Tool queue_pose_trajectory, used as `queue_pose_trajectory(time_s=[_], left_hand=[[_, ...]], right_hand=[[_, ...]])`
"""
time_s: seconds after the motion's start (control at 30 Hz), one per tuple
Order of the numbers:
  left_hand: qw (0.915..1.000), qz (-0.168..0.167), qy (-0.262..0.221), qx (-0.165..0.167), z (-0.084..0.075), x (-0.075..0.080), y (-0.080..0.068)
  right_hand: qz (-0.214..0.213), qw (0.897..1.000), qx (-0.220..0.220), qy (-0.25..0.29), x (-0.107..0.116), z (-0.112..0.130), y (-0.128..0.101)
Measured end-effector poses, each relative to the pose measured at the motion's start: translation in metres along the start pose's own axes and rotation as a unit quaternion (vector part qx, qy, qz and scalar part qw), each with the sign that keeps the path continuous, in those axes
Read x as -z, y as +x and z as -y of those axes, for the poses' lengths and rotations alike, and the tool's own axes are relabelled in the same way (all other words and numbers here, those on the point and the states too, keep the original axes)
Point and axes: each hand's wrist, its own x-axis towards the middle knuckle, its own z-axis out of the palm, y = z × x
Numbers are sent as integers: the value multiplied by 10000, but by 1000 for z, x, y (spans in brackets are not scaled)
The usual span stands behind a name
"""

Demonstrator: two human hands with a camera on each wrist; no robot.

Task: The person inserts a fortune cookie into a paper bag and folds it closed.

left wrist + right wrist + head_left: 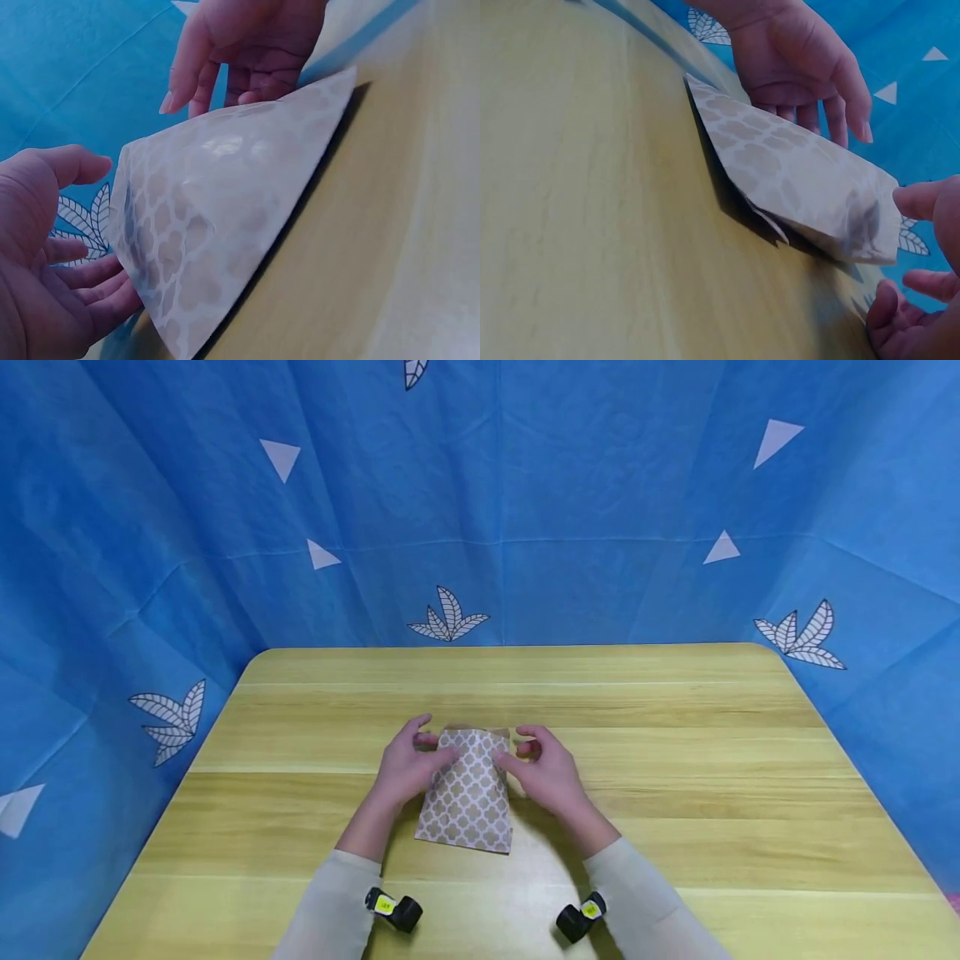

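Note:
A paper bag (468, 793), brown with a white lattice print, lies on the table with its narrower end away from me. My left hand (405, 764) is at its left edge, thumb near the front face. In the left wrist view that thumb stands off the bag (214, 202), while the lower fingers (112, 307) reach its edge and their tips are hidden. On the other side, my right hand (551, 768) has its thumb at the far right corner. The right wrist view shows this thumb (922, 199) by the bag's end, the other fingers loosely bent and apart from it.
The bag sits on a light wood-grain table (675, 760). Behind and beside the table hangs a blue curtain (585, 485) with white triangles and leaves. A small black device (393, 910) is strapped at the left sleeve, and another black device (581, 917) at the right.

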Motion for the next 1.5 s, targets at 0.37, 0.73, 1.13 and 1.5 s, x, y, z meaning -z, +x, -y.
queue_pose_trajectory(time_s=[0.37,0.73,1.13,1.5], left_hand=[[9963,494,-700,98,5,-6,8],[9922,602,-1076,-187,-1,-11,4],[9841,568,-1399,-933,-17,-10,-4],[9782,376,-1240,-1623,-34,-7,-17]], right_hand=[[30,10000,11,-26,-8,6,5],[-90,9953,208,939,-1,1,3],[-194,9894,944,1084,18,10,-5],[-325,9751,1867,1154,34,26,-9]])
